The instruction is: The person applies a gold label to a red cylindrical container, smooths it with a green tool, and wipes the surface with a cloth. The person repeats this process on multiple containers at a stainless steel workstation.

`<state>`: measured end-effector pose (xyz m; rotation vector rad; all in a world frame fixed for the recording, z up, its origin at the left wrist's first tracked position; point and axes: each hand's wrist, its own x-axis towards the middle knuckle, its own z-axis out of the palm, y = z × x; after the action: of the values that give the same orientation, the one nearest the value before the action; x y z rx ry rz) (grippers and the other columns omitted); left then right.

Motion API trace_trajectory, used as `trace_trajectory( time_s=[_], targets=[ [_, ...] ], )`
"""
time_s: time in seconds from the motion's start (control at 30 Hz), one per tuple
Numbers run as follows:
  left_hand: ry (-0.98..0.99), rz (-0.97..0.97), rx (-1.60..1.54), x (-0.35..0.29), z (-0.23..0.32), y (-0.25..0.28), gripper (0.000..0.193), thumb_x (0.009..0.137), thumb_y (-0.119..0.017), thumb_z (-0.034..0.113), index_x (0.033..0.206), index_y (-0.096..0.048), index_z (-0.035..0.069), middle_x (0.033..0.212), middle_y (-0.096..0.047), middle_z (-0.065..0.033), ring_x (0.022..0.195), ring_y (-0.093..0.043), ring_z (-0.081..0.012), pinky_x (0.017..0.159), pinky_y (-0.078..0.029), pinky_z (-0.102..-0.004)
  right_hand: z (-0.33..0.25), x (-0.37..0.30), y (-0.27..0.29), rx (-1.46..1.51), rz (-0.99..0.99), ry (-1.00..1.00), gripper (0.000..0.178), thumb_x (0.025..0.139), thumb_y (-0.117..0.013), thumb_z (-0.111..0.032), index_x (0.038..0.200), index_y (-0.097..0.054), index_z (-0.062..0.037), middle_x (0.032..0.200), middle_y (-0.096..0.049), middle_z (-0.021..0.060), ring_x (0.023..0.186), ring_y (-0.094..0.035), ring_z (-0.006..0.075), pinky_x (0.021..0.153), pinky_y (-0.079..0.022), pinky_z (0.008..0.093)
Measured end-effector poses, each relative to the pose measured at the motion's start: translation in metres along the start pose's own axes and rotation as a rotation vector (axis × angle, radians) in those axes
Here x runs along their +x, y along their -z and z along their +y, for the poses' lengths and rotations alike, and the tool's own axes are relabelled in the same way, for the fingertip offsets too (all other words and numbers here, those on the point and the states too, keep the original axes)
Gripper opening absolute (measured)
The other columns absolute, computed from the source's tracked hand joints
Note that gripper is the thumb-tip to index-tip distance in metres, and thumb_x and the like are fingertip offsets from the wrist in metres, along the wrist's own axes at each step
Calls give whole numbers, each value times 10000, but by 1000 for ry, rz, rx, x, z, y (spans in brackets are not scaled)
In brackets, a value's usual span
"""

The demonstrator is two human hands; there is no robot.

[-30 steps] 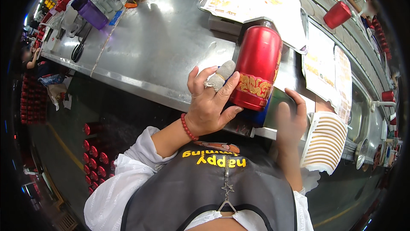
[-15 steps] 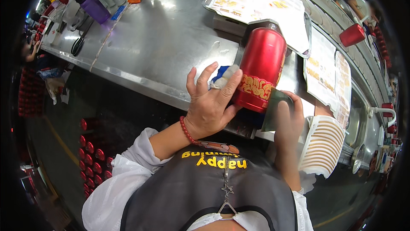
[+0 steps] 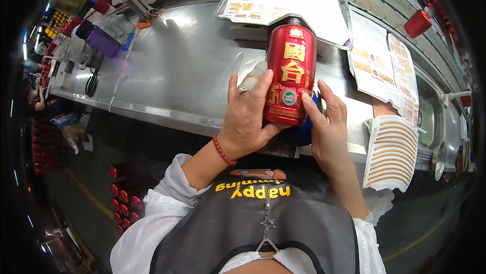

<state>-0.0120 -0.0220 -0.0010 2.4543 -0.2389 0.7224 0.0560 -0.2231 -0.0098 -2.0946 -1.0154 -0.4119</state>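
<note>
A red bottle [image 3: 292, 66] with raised gold characters, a gold band and a small round green emblem lies tilted back, its neck away from me, on a support with blue cloth [image 3: 307, 133] showing beneath. My left hand [image 3: 245, 114] is closed along its lower left side, thumb near the base. A whitish covering [image 3: 253, 77] wraps one of that hand's fingers. At the bottle's lower right is my right hand [image 3: 329, 132], its thumb tip touching the gold band. The other fingers of this hand stretch upward, apart from the bottle.
Sheets of gold decals [image 3: 288, 1] lie on a tray behind the bottle, and more decal sheets [image 3: 372, 59] to its right. A white sheet with curved gold strips [image 3: 392, 152] hangs over the front edge. A purple bottle [image 3: 101, 41] and scissors [image 3: 92, 82] are at left.
The bottle has turned, bringing its characters and green emblem to face me. The dark green sheet at my right hand is out of sight. My right thumb has come onto the gold band.
</note>
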Motion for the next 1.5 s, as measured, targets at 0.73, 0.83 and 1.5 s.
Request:
trace_trajectory(
  time_s=[0.73, 0.83, 1.5],
  targets=[
    [61, -55, 4, -17, -19, -9, 1015, 902, -576, 647, 1544, -236, -63, 1451, -478, -240, 1393, -390, -430, 1169, -100, -633, 1, 48, 25, 7, -64, 98, 522, 774, -613, 130, 1231, -679, -112, 1379, -520, 188, 1203, -527, 373, 1020, -450, 449],
    [66, -56, -12, -17, -19, -10, 1009, 911, -556, 652, 1545, -233, -64, 1464, -469, -237, 1398, -382, -433, 1168, -101, -634, 9, 49, 29, 45, -25, 104, 494, 735, -618, 133, 1163, -692, -104, 1334, -541, 173, 1184, -537, 369, 1005, -456, 450],
    [76, -56, -14, -18, -20, -13, 1028, 920, -534, 662, 1550, -193, -76, 1335, -570, -241, 1409, -358, -446, 1161, -73, -645, 2, 59, 41, -11, -88, 197, 264, 676, -685, 91, 895, -666, -56, 1262, -535, 141, 1196, -522, 373, 978, -470, 458]
  ],
)
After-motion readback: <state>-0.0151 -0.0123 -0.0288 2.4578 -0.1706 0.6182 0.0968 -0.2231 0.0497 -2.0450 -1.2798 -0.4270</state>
